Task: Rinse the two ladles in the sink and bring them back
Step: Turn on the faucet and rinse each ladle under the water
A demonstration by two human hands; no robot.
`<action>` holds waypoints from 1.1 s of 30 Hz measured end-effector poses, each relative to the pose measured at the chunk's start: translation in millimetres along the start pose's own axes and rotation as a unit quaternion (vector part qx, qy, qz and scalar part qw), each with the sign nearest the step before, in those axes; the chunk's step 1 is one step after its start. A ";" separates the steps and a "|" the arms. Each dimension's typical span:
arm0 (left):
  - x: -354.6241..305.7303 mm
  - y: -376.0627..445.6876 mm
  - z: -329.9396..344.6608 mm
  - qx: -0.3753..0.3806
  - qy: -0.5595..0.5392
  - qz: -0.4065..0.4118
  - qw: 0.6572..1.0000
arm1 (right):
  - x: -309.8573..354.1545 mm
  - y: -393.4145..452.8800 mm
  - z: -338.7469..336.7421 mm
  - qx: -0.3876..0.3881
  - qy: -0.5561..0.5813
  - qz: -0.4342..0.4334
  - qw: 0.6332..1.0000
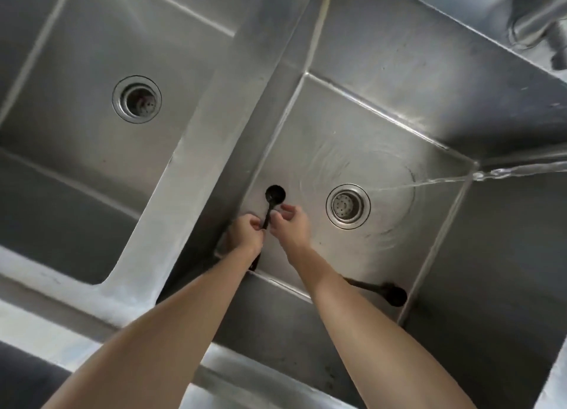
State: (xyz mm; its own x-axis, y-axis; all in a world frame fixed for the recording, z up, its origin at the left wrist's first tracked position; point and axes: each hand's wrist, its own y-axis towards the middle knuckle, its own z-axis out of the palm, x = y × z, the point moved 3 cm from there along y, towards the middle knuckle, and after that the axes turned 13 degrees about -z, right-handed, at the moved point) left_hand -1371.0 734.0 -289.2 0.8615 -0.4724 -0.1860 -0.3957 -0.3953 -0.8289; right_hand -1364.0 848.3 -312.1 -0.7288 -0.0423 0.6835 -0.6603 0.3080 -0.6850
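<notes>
Over the right basin of a stainless double sink, water streaming toward its drain, the left hand pinches one black ladle, the right hand hovers loose-fingered beside it, the second ladle lies on the basin floor.

Two bare arms reach down, hands close together.
The left hand has its fingers curled in a pinch; the right hand, just beside it, has loosely bent fingers.
</notes>
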 end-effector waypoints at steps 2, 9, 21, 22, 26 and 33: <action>1.3 6.7 -0.8 -0.003 -0.004 -0.005 1.000 | -2.4 6.1 11.4 -0.011 0.006 -0.003 1.000; 1.3 6.4 -6.8 0.049 0.010 0.001 0.999 | 3.0 1.9 11.3 -0.038 0.003 -0.016 0.999; -48.7 -75.7 -23.0 0.175 -0.002 0.141 0.974 | 74.8 -30.2 -77.0 -0.089 0.078 -0.059 0.991; -53.1 -84.8 -23.4 0.186 0.006 0.146 0.972 | 80.6 -34.0 -86.5 -0.096 0.095 -0.060 0.989; -65.4 -116.8 -28.6 0.244 -0.009 0.136 0.960 | 103.4 -48.8 -126.1 -0.130 0.160 -0.056 0.977; -70.9 -142.5 -35.8 0.296 -0.135 0.058 0.944 | 130.6 -64.9 -193.4 -0.217 0.305 -0.014 0.927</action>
State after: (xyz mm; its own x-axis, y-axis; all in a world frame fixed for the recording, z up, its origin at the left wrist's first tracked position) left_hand -1387.1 795.7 -139.0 0.9047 -0.2364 -0.3546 -0.3140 0.1929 -0.9296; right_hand -1381.2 1006.6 -129.6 -0.3864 0.4492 0.8056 -0.4464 0.6732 -0.5895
